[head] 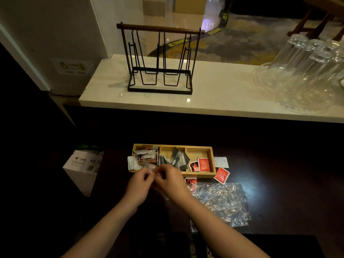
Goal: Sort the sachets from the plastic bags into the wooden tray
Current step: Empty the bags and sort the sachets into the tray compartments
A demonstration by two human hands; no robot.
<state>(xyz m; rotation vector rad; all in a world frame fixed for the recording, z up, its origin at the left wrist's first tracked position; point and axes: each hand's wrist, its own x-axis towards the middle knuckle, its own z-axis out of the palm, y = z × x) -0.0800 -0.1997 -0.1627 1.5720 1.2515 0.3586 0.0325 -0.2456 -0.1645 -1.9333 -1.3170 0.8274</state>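
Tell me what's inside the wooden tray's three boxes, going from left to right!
In the wooden tray: white and brown sachets in the left box → dark grey sachets in the middle box → red sachets in the right box.

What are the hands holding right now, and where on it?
Both hands, left and right, pinch a clear plastic bag at its near edge.

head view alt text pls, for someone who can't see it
Two hands, left and right, pinch a clear plastic bag over a three-compartment wooden tray of white, dark and red sachets; empty bags lie right.
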